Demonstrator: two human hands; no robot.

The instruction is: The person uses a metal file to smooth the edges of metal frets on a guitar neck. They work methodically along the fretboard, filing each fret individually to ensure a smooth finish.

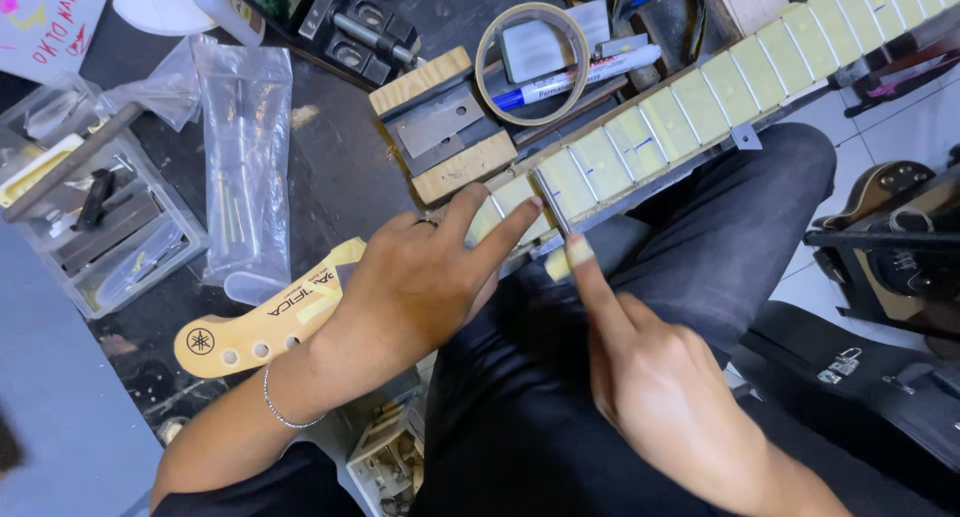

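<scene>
Setting: dark, scuffed workbench point(340, 167) at far left and centre, pale tiled floor at right, seen from above the person's lap in dark trousers point(700, 247).
Far left: clear plastic organiser tray point(90, 227) of small parts, and beside it a clear plastic bag point(245, 157) holding thin rods.
Headstock: pale wooden guitar headstock point(255, 327) with three tuner holes, pointing near-left off the bench edge.
Left hand: left hand point(425, 277) lies palm down over the neck by the headstock, fingers spread and pressing on it, not curled around; a thin bracelet circles the wrist.
Guitar neck: guitar neck point(690, 102) runs from the lap up to the far right, its fretboard masked in pale tape between the frets.
Centre far: wooden block with metal blade point(440, 122), a tape roll point(532, 62) and a blue marker point(580, 77).
Right hand: right hand point(650, 377) points its taped forefinger at a fret near the left fingertips; it holds nothing visible.
Right: dark guitar case point(860, 377) on the floor.
</scene>
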